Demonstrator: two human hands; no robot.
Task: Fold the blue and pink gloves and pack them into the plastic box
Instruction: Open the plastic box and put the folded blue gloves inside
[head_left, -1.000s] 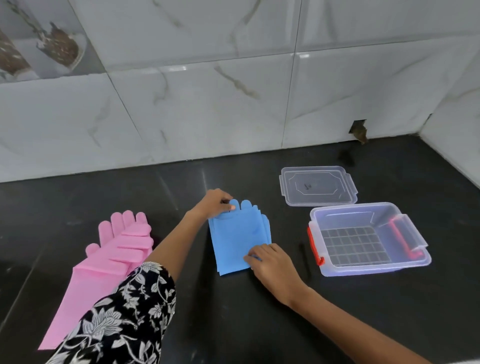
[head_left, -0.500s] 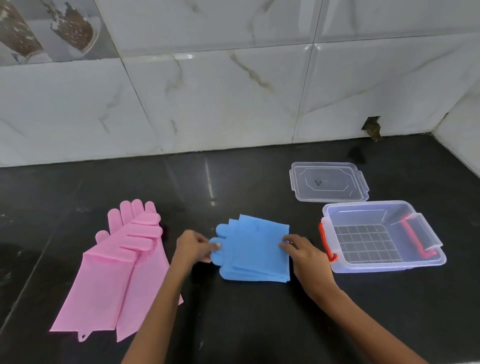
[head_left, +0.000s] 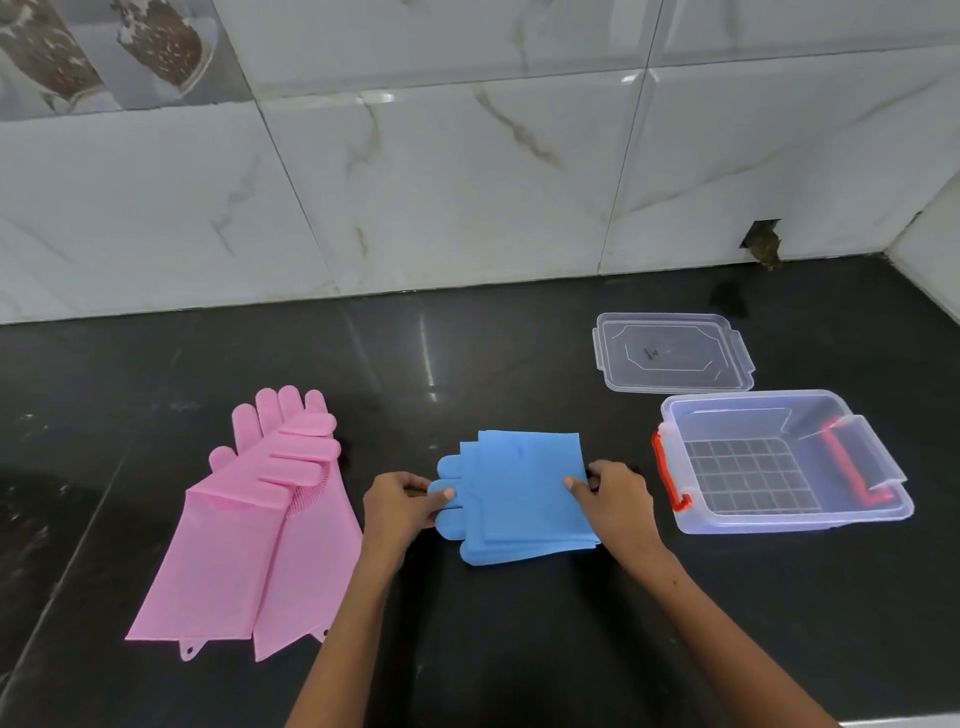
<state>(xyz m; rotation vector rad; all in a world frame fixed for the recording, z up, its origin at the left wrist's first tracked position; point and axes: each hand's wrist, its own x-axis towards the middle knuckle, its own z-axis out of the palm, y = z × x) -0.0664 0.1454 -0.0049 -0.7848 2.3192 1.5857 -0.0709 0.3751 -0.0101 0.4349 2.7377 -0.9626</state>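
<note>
The blue gloves (head_left: 519, 493) lie folded in a stack on the black counter, fingers pointing left. My left hand (head_left: 400, 501) pinches the finger end of the stack. On the stack's right edge, my right hand (head_left: 613, 499) grips with the thumb on top. The pink gloves (head_left: 260, 530) lie flat and unfolded to the left, one over the other, fingers toward the wall. An open clear plastic box (head_left: 784, 519) with red latches stands to the right, nothing inside it.
The box's clear lid (head_left: 672, 353) lies flat behind the box, near the wall. A marble-tiled wall runs along the back and turns a corner at the far right. The black counter (head_left: 519, 649) stretches toward me.
The blue stack has been turned from fingers-up to fingers-left. My left hand came down from the fingertips' far end to the left side, and my right hand shifted to the right edge.
</note>
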